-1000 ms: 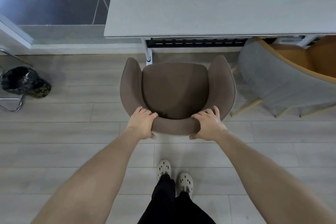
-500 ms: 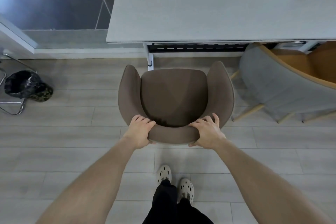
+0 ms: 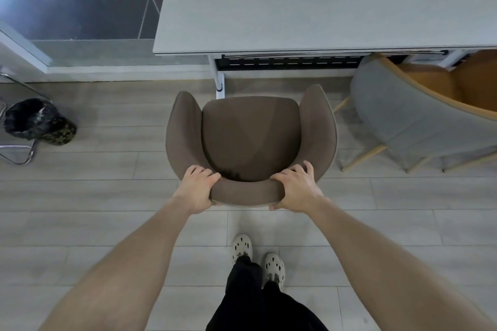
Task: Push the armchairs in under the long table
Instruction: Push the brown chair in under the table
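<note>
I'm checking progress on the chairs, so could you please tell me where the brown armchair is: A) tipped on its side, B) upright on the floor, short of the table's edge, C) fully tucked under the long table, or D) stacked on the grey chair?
B: the brown armchair stands upright with its whole seat in view, short of the long table, while the left hand and right hand grip its backrest.

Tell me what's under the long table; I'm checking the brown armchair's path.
Under the long table: a white leg, a dark slotted panel, part of the grey armchair. Its top covers everything farther in.
</note>
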A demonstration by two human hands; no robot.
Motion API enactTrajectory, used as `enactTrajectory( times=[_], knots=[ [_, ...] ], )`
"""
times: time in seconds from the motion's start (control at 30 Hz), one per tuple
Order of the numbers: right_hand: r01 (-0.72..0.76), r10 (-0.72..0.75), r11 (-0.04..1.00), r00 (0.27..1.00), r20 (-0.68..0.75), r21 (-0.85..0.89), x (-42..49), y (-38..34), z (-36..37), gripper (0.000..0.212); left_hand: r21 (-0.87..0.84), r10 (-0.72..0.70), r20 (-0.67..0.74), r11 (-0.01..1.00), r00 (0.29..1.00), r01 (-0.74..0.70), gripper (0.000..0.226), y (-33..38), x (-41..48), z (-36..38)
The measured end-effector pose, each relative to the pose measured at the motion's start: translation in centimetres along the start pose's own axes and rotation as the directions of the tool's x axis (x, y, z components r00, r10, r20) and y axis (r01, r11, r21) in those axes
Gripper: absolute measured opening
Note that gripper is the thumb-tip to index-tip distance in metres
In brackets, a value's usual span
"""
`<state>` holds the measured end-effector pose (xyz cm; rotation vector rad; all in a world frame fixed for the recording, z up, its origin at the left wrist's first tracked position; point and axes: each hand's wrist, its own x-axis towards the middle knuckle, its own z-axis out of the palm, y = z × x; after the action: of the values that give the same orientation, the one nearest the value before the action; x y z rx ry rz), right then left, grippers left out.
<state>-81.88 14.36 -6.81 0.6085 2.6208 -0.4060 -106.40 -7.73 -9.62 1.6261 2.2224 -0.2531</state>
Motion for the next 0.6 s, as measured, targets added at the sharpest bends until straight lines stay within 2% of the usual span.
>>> enactTrajectory(
  times=[0.17, 0.37, 0.6],
  knots=[
    [0.009, -0.010, 1.000, 1.000, -0.030, -0.019, -0.1, 0.4, 0.3, 0.098, -0.049, 0.009, -0.013, 0.999, 1.000, -0.010, 0.073, -0.6, 0.2, 0.3],
    [0.076, -0.077, 0.997, 0.995, -0.068, -0.024, 0.2, 1.7, 0.5, 0.093, -0.078, 0.013, -0.051, 0.997, 0.999, -0.017, 0.070, -0.6, 0.3, 0.1],
    [0.067, -0.068, 0.998, 0.996, -0.060, -0.011, 0.9, 1.9, 0.5, 0.089, -0.096, 0.005, -0.019, 0.995, 1.000, -0.006, 0.071, -0.9, 0.9, -0.3]
  ],
)
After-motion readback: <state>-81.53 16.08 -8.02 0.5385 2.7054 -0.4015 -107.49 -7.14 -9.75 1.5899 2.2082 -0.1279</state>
